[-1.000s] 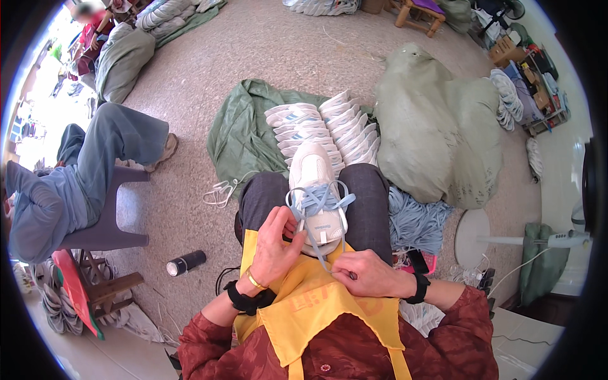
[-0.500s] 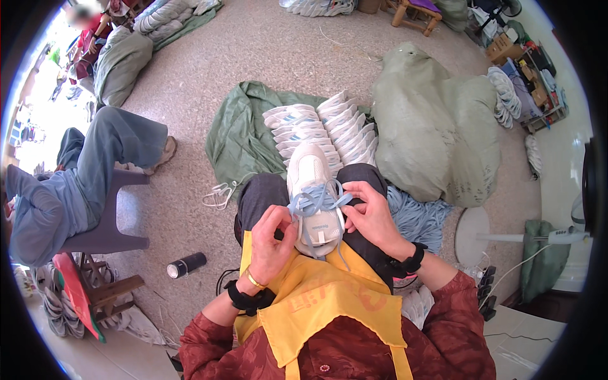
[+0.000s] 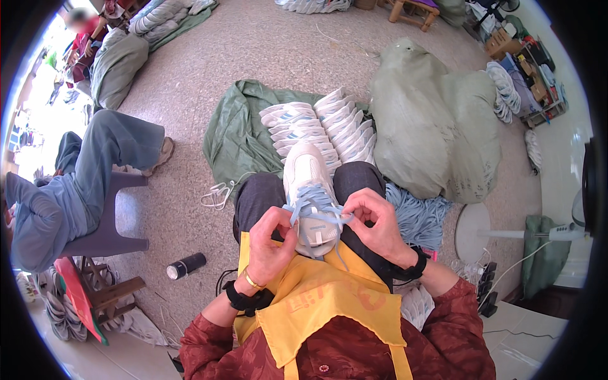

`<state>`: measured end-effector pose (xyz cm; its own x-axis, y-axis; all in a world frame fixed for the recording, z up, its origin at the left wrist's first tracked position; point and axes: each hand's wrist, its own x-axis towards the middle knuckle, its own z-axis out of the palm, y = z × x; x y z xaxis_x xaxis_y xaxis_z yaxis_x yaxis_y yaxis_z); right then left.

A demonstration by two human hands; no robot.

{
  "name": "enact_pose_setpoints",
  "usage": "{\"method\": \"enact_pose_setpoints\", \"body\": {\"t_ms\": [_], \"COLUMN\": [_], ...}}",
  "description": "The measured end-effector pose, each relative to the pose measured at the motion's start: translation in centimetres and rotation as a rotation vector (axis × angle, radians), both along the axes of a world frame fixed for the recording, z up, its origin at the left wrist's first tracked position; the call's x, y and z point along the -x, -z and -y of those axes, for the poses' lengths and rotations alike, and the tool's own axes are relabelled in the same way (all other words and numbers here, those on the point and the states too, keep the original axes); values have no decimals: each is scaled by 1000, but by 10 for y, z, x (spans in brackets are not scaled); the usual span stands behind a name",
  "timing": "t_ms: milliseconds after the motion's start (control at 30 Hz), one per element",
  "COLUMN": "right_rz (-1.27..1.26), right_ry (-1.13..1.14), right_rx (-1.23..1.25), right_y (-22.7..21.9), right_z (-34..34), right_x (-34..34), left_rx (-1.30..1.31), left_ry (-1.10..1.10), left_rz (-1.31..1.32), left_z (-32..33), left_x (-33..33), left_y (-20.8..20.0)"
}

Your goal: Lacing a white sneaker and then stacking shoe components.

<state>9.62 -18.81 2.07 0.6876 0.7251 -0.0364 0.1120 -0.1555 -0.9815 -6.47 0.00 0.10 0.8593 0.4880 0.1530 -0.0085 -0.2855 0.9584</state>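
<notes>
A white sneaker (image 3: 303, 166) rests between my knees, its toe pointing away from me and its tongue toward my yellow apron (image 3: 329, 304). Light blue shoelace (image 3: 313, 197) criss-crosses its upper, with loose ends hanging by the tongue. My left hand (image 3: 273, 240) is closed at the left edge of the shoe opening, pinching the lace there. On the opposite side, my right hand (image 3: 375, 225) pinches another length of the lace between thumb and fingertips.
Rows of white shoes (image 3: 294, 130) lie beyond my knees on a green sheet (image 3: 228, 126). A big sack (image 3: 430, 120) and a bundle of blue laces (image 3: 418, 218) are at right. A black bottle (image 3: 186, 266) lies on the floor at left, near a seated person (image 3: 82, 183).
My right hand has shifted slightly, drawing its length of lace out at the right of the shoe. The lacing on the upper looks flatter. My left hand stays nearly in place.
</notes>
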Motion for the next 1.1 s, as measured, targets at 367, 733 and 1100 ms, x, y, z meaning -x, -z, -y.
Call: {"method": "enact_pose_setpoints", "body": {"t_ms": [367,733,1100], "right_rz": [250,208,991], "right_ry": [-135,20,-58], "right_rx": [129,195,271], "right_y": [-13,15,5], "right_z": [32,-8,-7], "right_x": [-4,-20,-37], "left_rx": [-127,-79,-440], "left_ry": [164,-8,-40], "left_rz": [-69,-240,-284], "left_z": [-17,-18,-40], "left_x": [19,-9,3], "left_y": [-26,-9,-7]}}
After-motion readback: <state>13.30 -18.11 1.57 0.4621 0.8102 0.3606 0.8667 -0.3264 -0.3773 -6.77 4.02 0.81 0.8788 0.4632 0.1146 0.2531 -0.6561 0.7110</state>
